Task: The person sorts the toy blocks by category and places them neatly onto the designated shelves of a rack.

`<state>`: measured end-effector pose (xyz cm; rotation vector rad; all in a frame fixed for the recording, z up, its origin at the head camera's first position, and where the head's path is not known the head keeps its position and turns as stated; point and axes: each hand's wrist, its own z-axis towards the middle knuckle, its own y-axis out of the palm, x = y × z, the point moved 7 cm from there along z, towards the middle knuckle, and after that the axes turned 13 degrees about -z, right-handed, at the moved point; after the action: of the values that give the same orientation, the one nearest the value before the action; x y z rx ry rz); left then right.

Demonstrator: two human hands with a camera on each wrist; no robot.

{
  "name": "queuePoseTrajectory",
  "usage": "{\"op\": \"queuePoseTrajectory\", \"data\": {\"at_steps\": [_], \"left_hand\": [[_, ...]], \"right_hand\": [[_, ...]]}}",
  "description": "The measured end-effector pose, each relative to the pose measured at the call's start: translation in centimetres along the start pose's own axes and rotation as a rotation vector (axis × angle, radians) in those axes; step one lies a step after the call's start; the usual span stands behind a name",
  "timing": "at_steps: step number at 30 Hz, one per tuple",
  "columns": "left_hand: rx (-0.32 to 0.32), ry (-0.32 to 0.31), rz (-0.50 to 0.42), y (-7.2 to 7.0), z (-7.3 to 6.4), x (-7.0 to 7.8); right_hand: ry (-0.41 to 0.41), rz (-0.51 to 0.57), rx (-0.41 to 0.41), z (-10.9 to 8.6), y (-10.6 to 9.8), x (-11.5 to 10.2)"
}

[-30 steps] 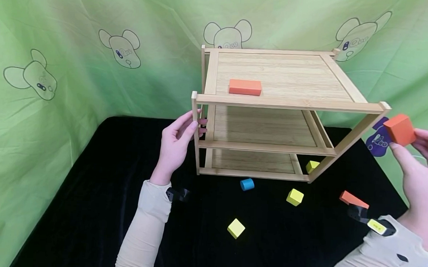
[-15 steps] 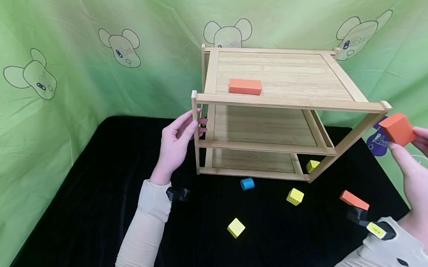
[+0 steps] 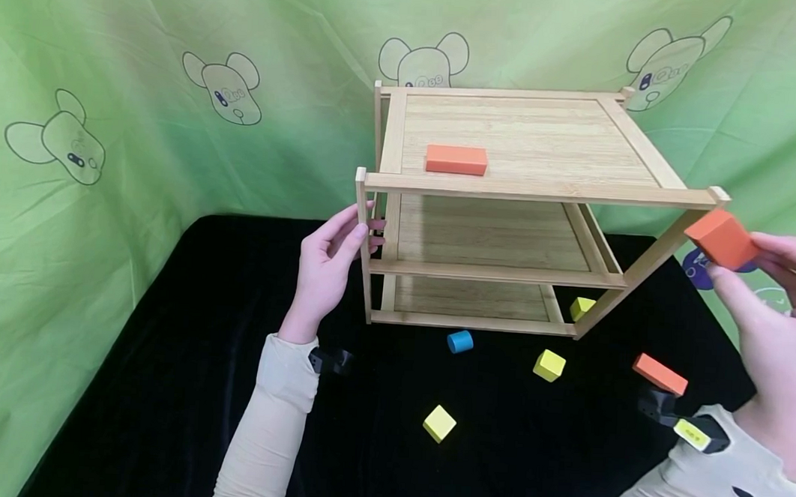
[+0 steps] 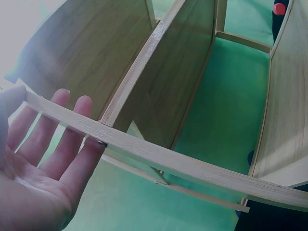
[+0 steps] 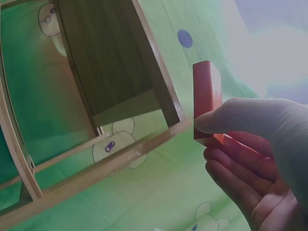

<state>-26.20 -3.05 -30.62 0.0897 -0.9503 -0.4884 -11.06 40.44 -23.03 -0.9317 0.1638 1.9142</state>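
Observation:
A three-tier wooden shelf [image 3: 543,190] stands on the black cloth. My left hand [image 3: 326,267] holds its front left post, thumb in front and fingers reaching behind, as the left wrist view also shows with the hand [image 4: 43,178] at the post [image 4: 159,154]. Beyond the shelf's top right corner, my right hand [image 3: 782,321] pinches an orange rectangular block [image 3: 721,239] in the air. In the right wrist view the thumb lies along one face of this block [image 5: 204,96]. A second orange block [image 3: 457,160] lies on the top tier near its front rail.
On the black cloth [image 3: 260,436] lie a blue cylinder [image 3: 460,342], a yellow cube [image 3: 549,365], another yellow cube [image 3: 439,424] and an orange block [image 3: 660,373]. One more yellow cube [image 3: 581,308] sits by the shelf's right leg. A green curtain [image 3: 143,77] hangs behind.
My right hand has moved a little left with the orange block, bringing it closer to the shelf's top right corner. The left hand has stayed at the post.

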Motion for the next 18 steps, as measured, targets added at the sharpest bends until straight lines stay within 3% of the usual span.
{"op": "queuePoseTrajectory", "data": {"at_steps": [2,7,18], "left_hand": [[0.001,-0.003,0.0,0.0,0.0,0.0],[0.005,-0.005,0.005,0.0,0.0,0.1],[0.005,0.0,0.012,0.0,-0.1,0.1]], "right_hand": [[-0.018,0.026,-0.002,-0.1,0.1,-0.3],[0.025,0.136,0.011,-0.2,0.3,-0.6],[-0.019,0.041,-0.026,-0.8,0.7,-2.7]]}}
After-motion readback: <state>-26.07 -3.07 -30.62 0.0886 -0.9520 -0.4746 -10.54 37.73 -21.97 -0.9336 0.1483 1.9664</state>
